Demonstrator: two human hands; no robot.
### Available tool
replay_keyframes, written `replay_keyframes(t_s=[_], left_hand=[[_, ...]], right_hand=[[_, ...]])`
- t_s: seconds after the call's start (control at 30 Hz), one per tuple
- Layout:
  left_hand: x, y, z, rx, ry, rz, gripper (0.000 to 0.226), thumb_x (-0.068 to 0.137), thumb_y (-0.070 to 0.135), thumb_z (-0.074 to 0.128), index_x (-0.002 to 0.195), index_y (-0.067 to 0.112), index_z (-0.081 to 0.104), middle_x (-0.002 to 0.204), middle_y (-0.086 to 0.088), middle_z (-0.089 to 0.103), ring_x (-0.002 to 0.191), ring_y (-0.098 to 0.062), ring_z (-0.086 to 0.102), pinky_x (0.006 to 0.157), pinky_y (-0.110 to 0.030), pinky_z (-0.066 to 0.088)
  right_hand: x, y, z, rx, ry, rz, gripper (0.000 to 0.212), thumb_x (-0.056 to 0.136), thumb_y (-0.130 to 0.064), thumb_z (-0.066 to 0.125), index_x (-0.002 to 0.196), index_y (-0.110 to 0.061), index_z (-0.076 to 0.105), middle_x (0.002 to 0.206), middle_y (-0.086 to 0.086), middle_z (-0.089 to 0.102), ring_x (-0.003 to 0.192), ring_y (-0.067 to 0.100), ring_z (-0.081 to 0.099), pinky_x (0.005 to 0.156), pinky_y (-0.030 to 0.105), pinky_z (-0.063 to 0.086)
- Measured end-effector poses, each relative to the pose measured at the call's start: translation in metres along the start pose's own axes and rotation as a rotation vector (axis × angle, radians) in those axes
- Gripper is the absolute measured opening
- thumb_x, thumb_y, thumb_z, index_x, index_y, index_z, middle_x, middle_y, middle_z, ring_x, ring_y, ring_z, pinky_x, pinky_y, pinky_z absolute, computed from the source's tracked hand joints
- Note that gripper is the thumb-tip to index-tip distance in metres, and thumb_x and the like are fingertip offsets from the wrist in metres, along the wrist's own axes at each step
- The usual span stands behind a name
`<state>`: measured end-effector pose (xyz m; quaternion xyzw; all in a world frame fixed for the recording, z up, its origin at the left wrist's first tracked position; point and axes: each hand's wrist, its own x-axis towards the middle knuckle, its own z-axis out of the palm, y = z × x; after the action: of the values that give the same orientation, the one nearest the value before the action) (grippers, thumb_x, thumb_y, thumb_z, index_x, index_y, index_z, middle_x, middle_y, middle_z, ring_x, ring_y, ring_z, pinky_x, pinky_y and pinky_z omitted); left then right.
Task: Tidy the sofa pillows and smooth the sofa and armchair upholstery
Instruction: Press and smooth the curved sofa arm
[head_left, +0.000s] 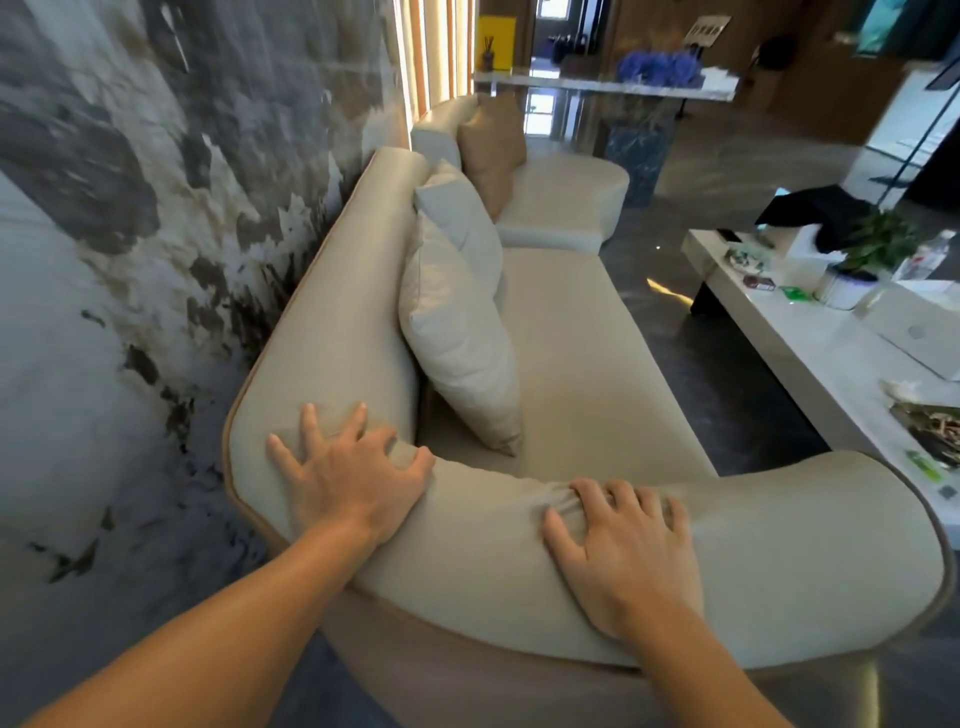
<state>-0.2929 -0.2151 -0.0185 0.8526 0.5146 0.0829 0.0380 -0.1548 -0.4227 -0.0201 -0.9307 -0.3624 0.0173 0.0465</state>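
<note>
A long cream leather sofa with tan piping along its outer edge runs from the near foreground away toward the far middle of the scene, its back set against a grey and white marbled wall on the left. The left hand lies flat with fingers spread on the rounded near-left corner where backrest meets armrest. The right hand lies palm down on the near armrest, fingers slightly curled, with the leather bunched into small wrinkles just at its fingertips. Neither hand clasps anything; both press open on the upholstery.

A large pale grey square pillow leans upright against the backrest, its lower corner touching the seat. Behind it stands a second pale grey pillow, and farther on a tan brown pillow leans at the sofa's far end. The seat to the right of the pillows is bare.

A strip of dark glossy floor separates the sofa's front edge from a low white rectangular coffee table on the right, which carries a small green potted plant, a clear water bottle and a black cloth. A far counter holds blue flowers; a sign near it bears writing too blurred to read.
</note>
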Motion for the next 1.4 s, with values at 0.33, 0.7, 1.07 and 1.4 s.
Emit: replay_keyframes(t_s=[0.33, 0.7, 1.07, 1.4], left_hand=[[0.068, -0.017, 0.01, 0.0, 0.019, 0.016, 0.067, 0.07, 0.078, 0.022, 0.117, 0.048, 0.059, 0.152, 0.016, 0.036, 0.144, -0.032, 0.007, 0.109, -0.066, 0.001], [0.177, -0.046, 0.012, -0.027, 0.017, 0.073, 0.057, 0.076, 0.073, 0.027, 0.12, 0.05, 0.056, 0.153, 0.019, 0.031, 0.146, -0.029, 0.004, 0.112, -0.063, 0.001], [0.224, -0.061, 0.016, -0.081, 0.037, 0.072, 0.053, 0.077, 0.065, 0.029, 0.117, 0.048, 0.059, 0.15, 0.021, 0.036, 0.145, -0.025, 0.009, 0.113, -0.061, 0.001], [0.227, -0.061, 0.018, -0.078, 0.06, 0.082, 0.05, 0.076, 0.063, 0.032, 0.109, 0.045, 0.065, 0.148, 0.018, 0.041, 0.144, -0.029, 0.013, 0.112, -0.063, 0.0]], right_hand=[[0.048, -0.041, 0.002, 0.027, -0.002, 0.033, 0.069, 0.079, -0.073, 0.008, 0.125, -0.039, 0.046, 0.124, -0.004, 0.056, 0.12, 0.023, 0.045, 0.108, 0.047, 0.024], [0.129, -0.115, 0.006, 0.045, -0.032, 0.135, 0.065, 0.079, -0.073, 0.016, 0.131, -0.042, 0.041, 0.134, -0.007, 0.05, 0.127, 0.018, 0.041, 0.11, 0.047, 0.02], [0.172, -0.149, 0.011, -0.002, -0.073, 0.194, 0.069, 0.076, -0.076, 0.018, 0.135, -0.046, 0.038, 0.143, -0.009, 0.044, 0.135, 0.017, 0.035, 0.112, 0.047, 0.017], [0.165, -0.142, 0.01, 0.026, -0.06, 0.102, 0.067, 0.078, -0.07, 0.008, 0.121, -0.037, 0.047, 0.126, 0.001, 0.053, 0.122, 0.026, 0.044, 0.104, 0.05, 0.027]])
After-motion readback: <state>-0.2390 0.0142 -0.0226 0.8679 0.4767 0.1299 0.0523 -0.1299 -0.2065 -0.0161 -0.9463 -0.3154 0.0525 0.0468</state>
